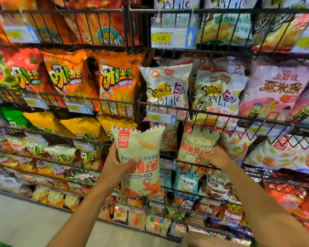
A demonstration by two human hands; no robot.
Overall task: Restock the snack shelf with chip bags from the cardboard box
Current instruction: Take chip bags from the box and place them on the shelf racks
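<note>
A pale green bag (141,163) with a red label and a red shrimp picture stands upright in the lower middle of the frame. The left hand (114,163) holds it in front of the black wire shelf (127,32). A second bag (194,145) just like it leans inside the shelf, just to the right. The right hand (215,156) holds its lower corner.

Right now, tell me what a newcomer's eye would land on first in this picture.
First, the pale green chip bag with a red shrimp on it, held upright in the left hand at centre, in front of the wire shelf. Just right of it, the right hand touches a matching bag already on the shelf. Up and to the left, a row of bright orange bags stands out.
</note>
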